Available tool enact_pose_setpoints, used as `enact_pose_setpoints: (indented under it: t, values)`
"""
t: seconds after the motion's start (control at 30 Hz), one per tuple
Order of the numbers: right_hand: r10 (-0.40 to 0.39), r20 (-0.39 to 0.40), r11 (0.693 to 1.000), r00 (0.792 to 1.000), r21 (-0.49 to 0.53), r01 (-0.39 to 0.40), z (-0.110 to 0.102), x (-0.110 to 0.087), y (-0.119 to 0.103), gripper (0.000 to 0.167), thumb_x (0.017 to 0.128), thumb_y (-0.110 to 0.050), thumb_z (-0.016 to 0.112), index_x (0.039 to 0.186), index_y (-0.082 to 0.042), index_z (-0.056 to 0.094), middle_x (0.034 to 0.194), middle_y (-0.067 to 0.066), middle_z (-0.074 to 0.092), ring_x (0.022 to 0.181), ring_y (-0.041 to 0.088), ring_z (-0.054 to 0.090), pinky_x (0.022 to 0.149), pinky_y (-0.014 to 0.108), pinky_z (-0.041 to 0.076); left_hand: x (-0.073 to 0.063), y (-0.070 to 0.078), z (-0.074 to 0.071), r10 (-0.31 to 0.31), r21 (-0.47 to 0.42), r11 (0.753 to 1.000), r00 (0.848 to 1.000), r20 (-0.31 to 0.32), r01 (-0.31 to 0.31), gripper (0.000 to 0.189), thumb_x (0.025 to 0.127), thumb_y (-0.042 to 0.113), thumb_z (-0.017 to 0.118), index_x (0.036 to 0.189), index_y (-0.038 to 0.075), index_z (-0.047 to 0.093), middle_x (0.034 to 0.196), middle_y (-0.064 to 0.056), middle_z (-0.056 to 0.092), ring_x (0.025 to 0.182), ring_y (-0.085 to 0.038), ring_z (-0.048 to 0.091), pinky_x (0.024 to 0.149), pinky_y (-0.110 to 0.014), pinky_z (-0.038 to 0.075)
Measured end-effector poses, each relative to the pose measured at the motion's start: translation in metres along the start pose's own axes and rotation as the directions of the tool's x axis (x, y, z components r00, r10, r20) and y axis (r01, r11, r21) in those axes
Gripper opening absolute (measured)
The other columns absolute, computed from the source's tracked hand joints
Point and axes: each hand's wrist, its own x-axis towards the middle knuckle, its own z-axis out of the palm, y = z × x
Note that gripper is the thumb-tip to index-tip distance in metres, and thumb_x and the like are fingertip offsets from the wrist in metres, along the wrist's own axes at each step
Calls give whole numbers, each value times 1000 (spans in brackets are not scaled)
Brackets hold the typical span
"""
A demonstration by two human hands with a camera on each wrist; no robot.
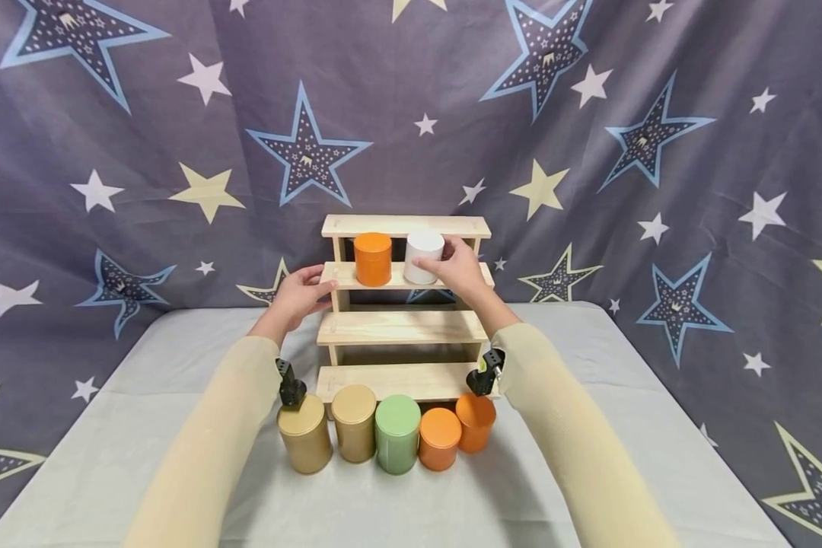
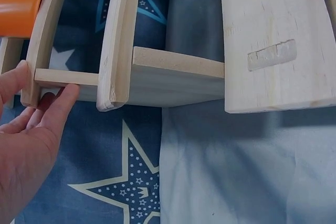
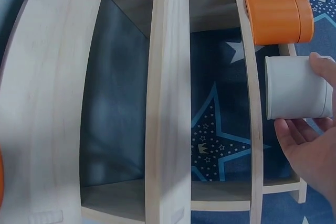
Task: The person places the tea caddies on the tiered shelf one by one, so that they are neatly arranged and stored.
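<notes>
My right hand (image 1: 460, 268) holds a white lidded canister (image 1: 422, 257) at the second board from the top of a wooden tiered shelf (image 1: 404, 327). In the right wrist view, thumb and fingers sit on opposite sides of the white canister (image 3: 296, 87), and a narrow gap shows between its base and the board. An orange canister (image 1: 373, 260) stands upright to its left on that tier. My left hand (image 1: 298, 295) grips the left end of the same board, thumb at the front edge and fingers curled underneath in the left wrist view.
In front of the shelf stand two gold canisters (image 1: 306, 435) (image 1: 354, 423), a green canister (image 1: 397, 435) and two orange canisters (image 1: 440, 439) (image 1: 476, 423). A pale cloth (image 1: 178, 426) covers the table. Star-patterned fabric (image 1: 411, 160) hangs close behind.
</notes>
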Motion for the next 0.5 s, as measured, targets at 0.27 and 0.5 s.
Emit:
enact_pose_setpoints:
  t: [0.27, 0.5]
  values:
    - [17, 5, 998, 1000, 54, -17, 3, 0, 4, 66, 78, -18, 77, 134, -5, 46, 123, 16, 58, 110, 27, 57, 96, 39, 51, 3, -1, -1, -9, -3, 1000, 1000, 2, 9, 65, 94, 13, 56, 149, 6, 22, 146, -19, 36, 128, -33, 45, 103, -43, 47]
    - [15, -8, 1000, 1000, 26, -15, 4, 2, 4, 65, 77, -20, 77, 133, -4, 48, 122, 16, 59, 109, 27, 57, 97, 38, 50, 2, 0, -1, -10, 10, 1000, 1000, -1, 10, 64, 94, 13, 55, 149, 6, 22, 146, -18, 36, 128, -33, 45, 102, -43, 47]
